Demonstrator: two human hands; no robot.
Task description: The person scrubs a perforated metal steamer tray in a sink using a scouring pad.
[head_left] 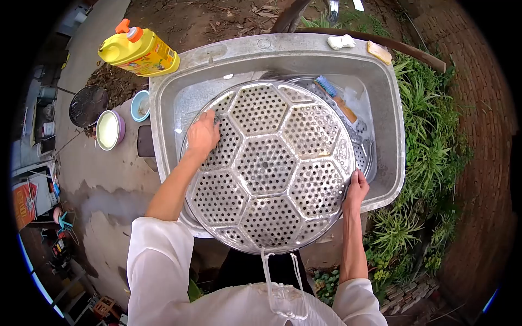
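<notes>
A large round metal steamer tray [266, 165] with holes in hexagonal panels lies tilted over the front of a grey stone sink [389, 108]. My right hand [356, 190] grips the tray's right rim, thumb on top. On the upper left of the tray rests my left hand [204, 133], its fingers closed round a small grey scrubber [217, 119], mostly hidden. Behind the tray, a brush [337, 99] with blue bristles and a wooden handle lies in the sink, on another round metal piece [370, 155] partly covered by the tray.
A yellow jug [142, 53] with an orange pump stands at the sink's back left corner. A white lump [341, 42] and a yellowish sponge [379, 52] lie on the back rim. Basins [110, 130] stand on the ground at left; plants [424, 146] grow at right.
</notes>
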